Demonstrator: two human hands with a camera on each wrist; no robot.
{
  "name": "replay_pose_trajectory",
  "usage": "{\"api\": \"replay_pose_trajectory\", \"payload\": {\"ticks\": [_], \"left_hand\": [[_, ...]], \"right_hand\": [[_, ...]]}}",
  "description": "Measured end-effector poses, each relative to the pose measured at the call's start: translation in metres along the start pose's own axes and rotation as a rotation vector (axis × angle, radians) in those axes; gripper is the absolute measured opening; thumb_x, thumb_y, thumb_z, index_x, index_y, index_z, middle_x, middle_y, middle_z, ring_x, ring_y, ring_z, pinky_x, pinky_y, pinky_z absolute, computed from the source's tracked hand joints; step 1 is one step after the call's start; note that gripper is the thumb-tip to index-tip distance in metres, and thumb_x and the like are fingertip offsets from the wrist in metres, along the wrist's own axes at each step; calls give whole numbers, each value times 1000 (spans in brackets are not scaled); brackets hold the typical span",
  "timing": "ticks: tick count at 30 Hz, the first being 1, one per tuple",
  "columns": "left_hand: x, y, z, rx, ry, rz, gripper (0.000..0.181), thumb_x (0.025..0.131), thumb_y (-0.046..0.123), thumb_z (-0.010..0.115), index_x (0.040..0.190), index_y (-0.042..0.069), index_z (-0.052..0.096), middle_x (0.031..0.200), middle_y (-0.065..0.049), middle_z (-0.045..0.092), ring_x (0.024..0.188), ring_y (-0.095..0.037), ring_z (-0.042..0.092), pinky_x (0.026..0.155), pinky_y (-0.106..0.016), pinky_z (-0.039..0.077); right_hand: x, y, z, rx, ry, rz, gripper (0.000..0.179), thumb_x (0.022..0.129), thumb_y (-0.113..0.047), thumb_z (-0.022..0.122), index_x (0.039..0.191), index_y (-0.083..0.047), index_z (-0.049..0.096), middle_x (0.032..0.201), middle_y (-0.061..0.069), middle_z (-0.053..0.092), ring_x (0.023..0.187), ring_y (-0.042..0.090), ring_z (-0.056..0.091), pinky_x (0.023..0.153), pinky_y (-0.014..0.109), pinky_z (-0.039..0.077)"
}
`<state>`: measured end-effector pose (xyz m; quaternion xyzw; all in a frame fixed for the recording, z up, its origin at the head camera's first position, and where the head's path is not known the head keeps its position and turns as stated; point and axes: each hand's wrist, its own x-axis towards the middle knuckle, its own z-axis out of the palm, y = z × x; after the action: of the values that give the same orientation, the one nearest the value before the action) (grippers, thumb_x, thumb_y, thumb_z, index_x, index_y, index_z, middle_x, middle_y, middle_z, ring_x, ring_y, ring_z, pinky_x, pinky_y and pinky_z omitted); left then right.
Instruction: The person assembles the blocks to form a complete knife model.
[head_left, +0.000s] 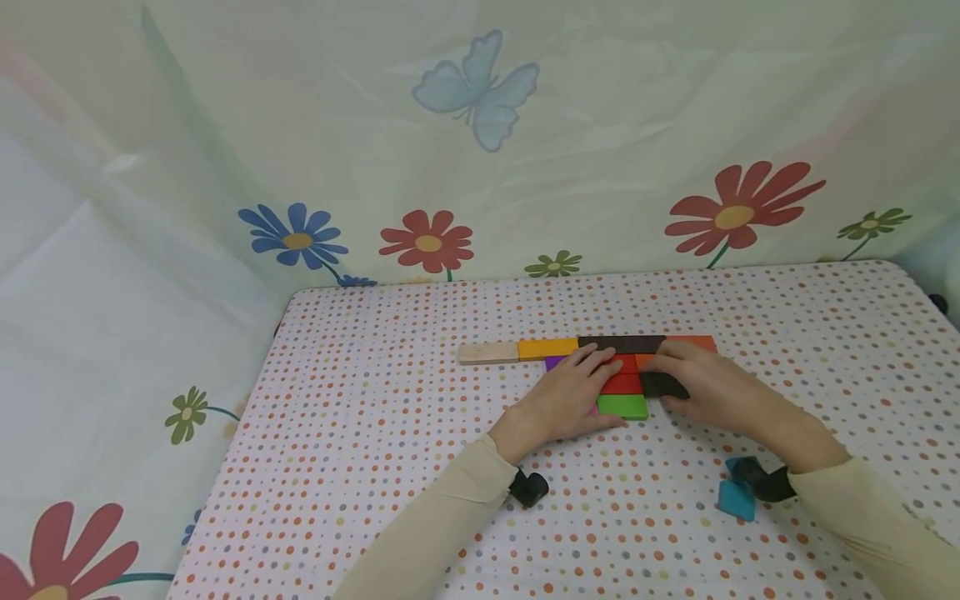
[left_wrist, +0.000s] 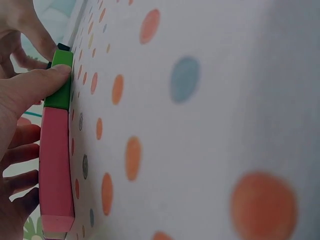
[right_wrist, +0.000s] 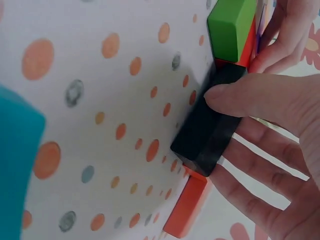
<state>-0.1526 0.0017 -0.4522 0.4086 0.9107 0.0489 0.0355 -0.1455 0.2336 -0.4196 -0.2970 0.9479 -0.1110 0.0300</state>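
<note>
Coloured blocks lie fitted together on the spotted tablecloth. My right hand (head_left: 708, 385) holds a black block (right_wrist: 200, 132) at the right side, its thumb on the near face and fingers along the far one. That block touches the red block (head_left: 622, 384) beside it. My left hand (head_left: 564, 398) rests over the left part of the group, fingers extended across the red and purple blocks (head_left: 552, 362). Its thumb presses the near side of a green block (head_left: 624, 407). A pink block (left_wrist: 56, 165) adjoins the green one, mostly covered by the left hand in the head view.
Along the far side runs a row: a plain wooden block (head_left: 489, 353), a yellow block (head_left: 547, 349), a dark strip (head_left: 622, 343) and an orange block (head_left: 696, 342). Blue pieces (head_left: 737, 500) lie near the right wrist. A flowered cloth (head_left: 585, 183) hangs behind the table.
</note>
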Motion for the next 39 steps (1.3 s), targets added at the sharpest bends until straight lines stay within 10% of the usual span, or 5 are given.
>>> {"api": "replay_pose_trajectory", "payload": {"ticks": [26, 39], "left_hand": [[1, 0, 0, -8, -4, -3, 77, 104, 58, 57, 161, 9, 40, 169, -9, 33, 157, -26, 26, 126, -28, 18], [1, 1, 0, -15, 6, 3, 77, 103, 57, 60, 161, 9, 41, 168, -10, 34, 156, -28, 28, 126, -29, 20]], "right_hand": [[-17, -4, -1, 61, 80, -26, 32, 78, -3, 91, 107, -6, 77, 108, 11, 66, 97, 31, 67, 81, 52, 60], [-79, 34, -8, 199, -219, 29, 32, 79, -5, 89, 103, -21, 77, 107, -10, 64, 95, 10, 63, 77, 35, 58]]}}
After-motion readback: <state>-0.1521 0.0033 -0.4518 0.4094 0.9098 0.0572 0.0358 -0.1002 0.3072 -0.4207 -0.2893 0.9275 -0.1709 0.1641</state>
